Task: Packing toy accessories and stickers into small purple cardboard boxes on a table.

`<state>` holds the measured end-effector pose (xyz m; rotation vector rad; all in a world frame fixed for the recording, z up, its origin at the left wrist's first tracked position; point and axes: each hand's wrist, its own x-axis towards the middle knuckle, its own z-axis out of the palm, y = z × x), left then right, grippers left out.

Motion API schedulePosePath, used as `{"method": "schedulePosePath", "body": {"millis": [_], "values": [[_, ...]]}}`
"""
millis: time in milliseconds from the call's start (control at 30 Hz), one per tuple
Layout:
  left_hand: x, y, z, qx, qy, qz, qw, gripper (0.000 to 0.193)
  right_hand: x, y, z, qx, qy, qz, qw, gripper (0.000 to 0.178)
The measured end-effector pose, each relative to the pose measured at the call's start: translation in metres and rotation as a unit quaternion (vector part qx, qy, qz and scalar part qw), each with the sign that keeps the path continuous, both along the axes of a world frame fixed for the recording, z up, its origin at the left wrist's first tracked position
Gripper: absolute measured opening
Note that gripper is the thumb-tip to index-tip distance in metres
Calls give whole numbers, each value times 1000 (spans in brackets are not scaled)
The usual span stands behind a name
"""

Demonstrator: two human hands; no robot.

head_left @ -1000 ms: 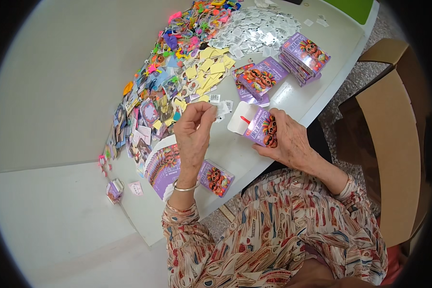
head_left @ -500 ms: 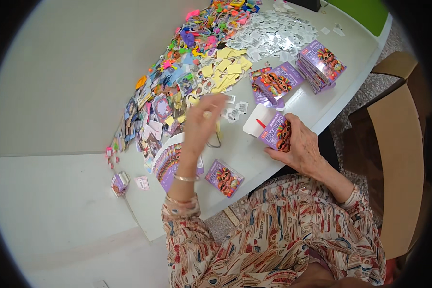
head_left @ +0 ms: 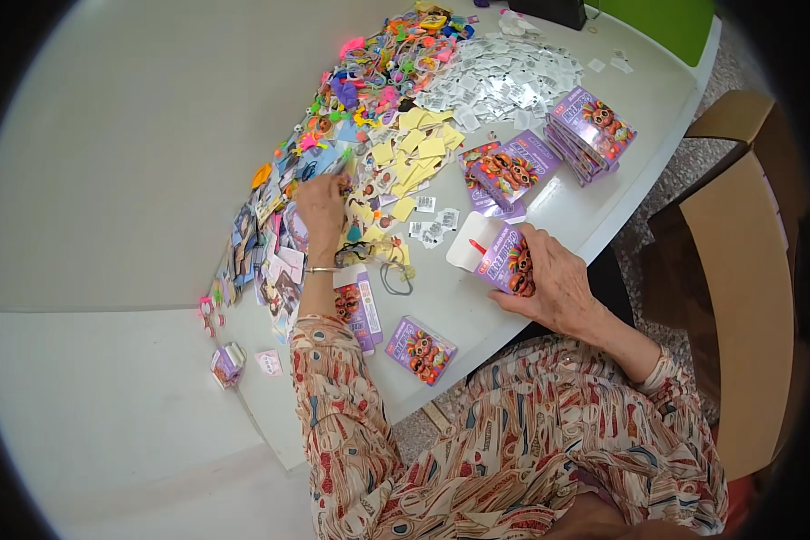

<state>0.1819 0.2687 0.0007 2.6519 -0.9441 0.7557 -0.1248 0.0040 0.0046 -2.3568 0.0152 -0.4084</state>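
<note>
One purple box (head_left: pixel 506 261) is clasped in my right hand (head_left: pixel 553 279), thumb along its lower edge, white flap (head_left: pixel 463 248) open leftward. My left hand (head_left: pixel 321 209) is down in the mixed heap (head_left: pixel 326 135); whether its fingertips have pinched anything, I can't tell. Best, I'd judge: hold the mouth steady, pick lightly, drag no neighbours. Pale glossy tabletop (head_left: pixel 580 205) underneath, speckled floor (head_left: pixel 729 65) past its edge, brown carton (head_left: pixel 738 288) at my right.
</note>
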Motion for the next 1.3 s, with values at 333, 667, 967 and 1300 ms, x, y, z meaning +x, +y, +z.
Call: {"method": "schedulePosePath", "body": {"millis": [333, 667, 967, 1300], "values": [[-171, -76, 111, -398, 328, -74, 854, 21, 4, -2, -6, -14, -34, -4, 999, 83], [-210, -84, 76, -193, 393, -107, 893, 24, -7, 2, -5, -45, -40, 18, 998, 82], [-223, -96, 56, -134, 153, -144, 968, 18, -6, 0, -2, -40, -40, 1, 998, 79], [-219, -101, 59, -251, 357, -137, 889, 14, -5, 0, 0, -27, -62, -16, 998, 75]]}}
